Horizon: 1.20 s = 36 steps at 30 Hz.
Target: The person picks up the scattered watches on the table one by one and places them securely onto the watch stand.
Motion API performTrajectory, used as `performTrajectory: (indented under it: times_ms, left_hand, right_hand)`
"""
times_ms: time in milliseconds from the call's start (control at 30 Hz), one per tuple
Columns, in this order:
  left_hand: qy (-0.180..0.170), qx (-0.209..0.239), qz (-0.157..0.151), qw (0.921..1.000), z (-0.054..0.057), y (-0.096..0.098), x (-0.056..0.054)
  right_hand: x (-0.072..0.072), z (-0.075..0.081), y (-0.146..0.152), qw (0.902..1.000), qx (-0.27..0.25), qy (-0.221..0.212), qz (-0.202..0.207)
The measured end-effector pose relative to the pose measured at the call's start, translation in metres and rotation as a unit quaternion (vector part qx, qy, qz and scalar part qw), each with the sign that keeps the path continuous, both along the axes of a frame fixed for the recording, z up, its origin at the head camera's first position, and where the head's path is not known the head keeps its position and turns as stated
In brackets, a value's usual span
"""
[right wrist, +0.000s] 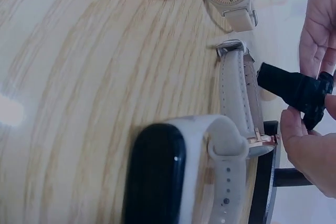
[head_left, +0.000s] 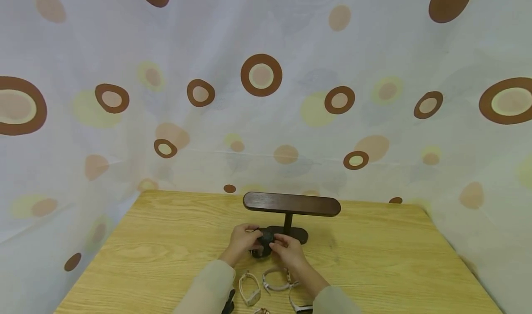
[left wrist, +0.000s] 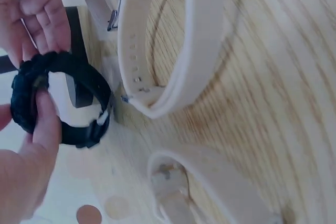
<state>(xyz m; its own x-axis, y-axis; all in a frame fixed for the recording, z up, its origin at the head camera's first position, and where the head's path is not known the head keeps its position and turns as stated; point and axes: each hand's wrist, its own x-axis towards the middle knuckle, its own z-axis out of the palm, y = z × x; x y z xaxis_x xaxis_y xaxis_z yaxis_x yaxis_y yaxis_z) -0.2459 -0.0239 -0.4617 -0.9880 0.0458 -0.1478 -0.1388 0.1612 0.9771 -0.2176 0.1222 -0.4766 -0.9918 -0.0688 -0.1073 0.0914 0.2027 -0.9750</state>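
Both hands hold a black wristwatch (head_left: 267, 237) just in front of the dark stand's foot. My left hand (head_left: 242, 241) grips its left side, and in the left wrist view the left thumb (left wrist: 46, 121) sits inside the loop of the strap. From the other side my right hand (head_left: 290, 253) pinches the watch between thumb and fingers. The strap forms a closed ring (left wrist: 79, 69) in the left wrist view. Seen from the right wrist, the watch (right wrist: 294, 85) shows edge-on, its dial turned out of sight.
Behind the hands stands a dark wooden T-shaped watch stand (head_left: 293, 204). Nearer lie a white-strapped watch (head_left: 254, 297), a pale watch with a rose-gold case (head_left: 274, 287), a white band with a black display (right wrist: 155, 174) and another black item (head_left: 228, 303). A dotted curtain (head_left: 266, 129) hangs behind the table.
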Motion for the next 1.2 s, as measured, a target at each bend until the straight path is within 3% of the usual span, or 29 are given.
performTrajectory:
  times_ms: [167, 467, 667, 900, 1200]
  left_hand:
    - [0.010, 0.028, -0.058, 0.9979, 0.001, -0.009, 0.003]
    - [0.036, 0.059, -0.145, 0.9871, 0.002, -0.016, 0.008]
    - [0.044, 0.067, -0.174, 0.9816, 0.005, -0.014, 0.010]
    - [0.052, 0.070, -0.195, 0.9769, 0.010, -0.012, 0.014]
    - [0.081, 0.061, -0.221, 0.9700, 0.012, -0.011, 0.021]
  right_hand:
    - [0.003, 0.004, 0.004, 0.9999, 0.007, 0.001, 0.009]
    - [0.012, 0.005, 0.015, 0.9967, 0.033, 0.073, 0.016]
    - [0.014, 0.005, 0.023, 0.9916, 0.067, 0.110, 0.013]
    - [0.016, 0.009, 0.028, 0.9722, 0.158, 0.172, 0.021]
    - [0.022, 0.011, 0.032, 0.9536, 0.204, 0.214, 0.057]
